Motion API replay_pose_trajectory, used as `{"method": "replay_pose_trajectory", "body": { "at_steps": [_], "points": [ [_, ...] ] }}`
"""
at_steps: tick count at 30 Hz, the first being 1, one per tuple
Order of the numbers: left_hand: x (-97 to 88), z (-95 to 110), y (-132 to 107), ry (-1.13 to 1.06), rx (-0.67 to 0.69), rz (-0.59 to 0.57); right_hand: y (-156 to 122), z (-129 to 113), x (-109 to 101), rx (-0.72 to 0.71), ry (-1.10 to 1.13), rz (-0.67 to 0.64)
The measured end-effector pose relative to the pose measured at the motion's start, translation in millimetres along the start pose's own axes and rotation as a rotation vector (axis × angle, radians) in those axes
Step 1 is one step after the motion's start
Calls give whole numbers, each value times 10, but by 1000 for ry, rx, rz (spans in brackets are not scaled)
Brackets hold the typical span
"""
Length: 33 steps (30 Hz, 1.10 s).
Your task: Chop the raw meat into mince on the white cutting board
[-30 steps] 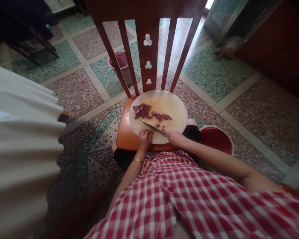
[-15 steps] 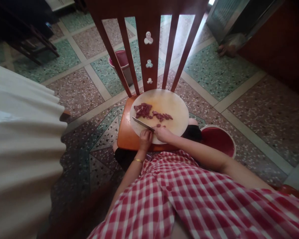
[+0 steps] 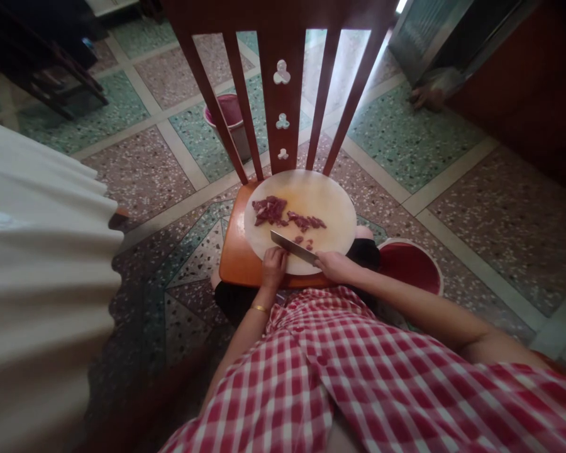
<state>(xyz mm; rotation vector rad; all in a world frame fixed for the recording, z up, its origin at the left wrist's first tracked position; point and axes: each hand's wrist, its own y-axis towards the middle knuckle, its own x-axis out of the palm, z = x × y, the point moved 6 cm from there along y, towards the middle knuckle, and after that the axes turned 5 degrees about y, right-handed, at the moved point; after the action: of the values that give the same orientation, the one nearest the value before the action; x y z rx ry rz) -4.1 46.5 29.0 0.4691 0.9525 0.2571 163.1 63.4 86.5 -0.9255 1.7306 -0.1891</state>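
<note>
Grip of the right hand (image 3: pixel 334 265) is wrapped around the knife (image 3: pixel 294 247), which has slid back to the right, so one slicing stroke seems withdrawn. Left hand (image 3: pixel 274 261) curls near the blade, holding what I cannot tell; the meat (image 3: pixel 268 210) lies on the round board (image 3: pixel 336 196).

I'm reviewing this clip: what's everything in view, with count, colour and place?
Chair: 1, reddish-brown, centre
Board: 1, whitish, on the seat
Meat: many pieces, dark red, on the board
Knife: 1, grey blade, at the board's near half
Bin: 1, red inside, behind the chair
Round container: 1, red inside, right of the chair
Cloth: 1, white, left
Floor: 1, green, brown and pale, all around
Upper corners: dim, dark items, count unclear
Bracelet: 1, gold-coloured, left wrist
Clothing: red-and-white checks, bottom
Left hand: 1, bare, board's near edge
Right hand: 1, bare, gripping the knife
</note>
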Motion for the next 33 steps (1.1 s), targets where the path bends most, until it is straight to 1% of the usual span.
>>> {"method": "replay_pose_trajectory", "body": {
  "at_steps": [4, 8, 11, 13, 15, 18, 20, 22, 24, 27, 30, 31, 33],
  "points": [
    [9, -24, -16, -22, -11, -7, 216, -101, 29, -46, 2, -6],
    [12, -27, -19, -32, -18, -16, 542, -317, -11, -83, -2, 45],
    [14, -22, -23, -17, -22, -30, 667, -396, -25, -68, 4, 80],
    [9, -17, -24, 2, -20, -36, 631, -354, -11, -67, 7, 93],
    [2, -11, -18, 11, -12, -38, 519, -238, 25, -71, 26, 66],
    [22, 4, 11, 18, 5, -74, 315, 12, 30, -6, 65, 32],
    [56, 22, 37, 43, 15, -120, 211, 124, -30, 39, 71, 59],
    [74, 36, 56, 82, 9, -152, 141, 152, -103, 53, 74, 101],
    [45, 24, 61, 104, -27, -152, 94, 123, -141, 51, 86, 122],
    [-109, -104, 58, 92, -142, -86, 35, 45, -104, 39, 95, 122],
    [-311, -358, 130, 96, -274, 13, -5, -36, 13, -19, 80, 69],
    [-343, -440, 192, 95, -288, 15, -11, -44, 50, -33, 68, 42],
    [-305, -545, 379, 72, -236, -70, -9, 3, 84, -19, 47, 1]
  ]
}}
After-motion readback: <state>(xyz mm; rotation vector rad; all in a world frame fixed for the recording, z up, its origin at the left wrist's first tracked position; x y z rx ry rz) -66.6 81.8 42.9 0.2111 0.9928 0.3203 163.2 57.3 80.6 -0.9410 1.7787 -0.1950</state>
